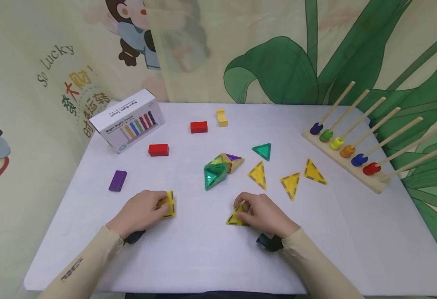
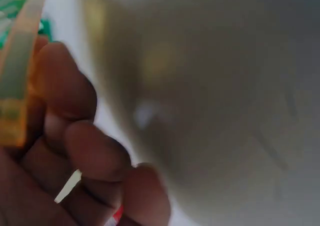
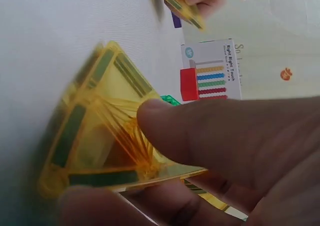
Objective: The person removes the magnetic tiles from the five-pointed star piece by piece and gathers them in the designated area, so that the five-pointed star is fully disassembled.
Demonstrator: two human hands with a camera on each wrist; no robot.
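My left hand (image 1: 141, 209) pinches a yellow magnetic tile (image 1: 171, 203) above the left front part of the table. In the left wrist view the orange-looking edge of that tile (image 2: 15, 81) shows beside curled fingers (image 2: 65, 81); much of that view is blurred. With thumb and fingers, my right hand (image 1: 266, 214) grips a yellow triangular magnetic tile (image 1: 236, 217), seen large in the right wrist view (image 3: 107, 131). Several more tiles lie beyond that hand: yellow triangles (image 1: 258, 175) and a green triangle (image 1: 264, 150). A cluster of joined tiles (image 1: 215, 174), green, purple and yellow, sits mid-table.
Red blocks (image 1: 159, 150), a purple block (image 1: 118, 181) and a yellow block (image 1: 221, 118) lie left and back. A printed box (image 1: 128, 120) stands at the back left. A wooden peg rack with coloured beads (image 1: 347, 158) stands at the right.
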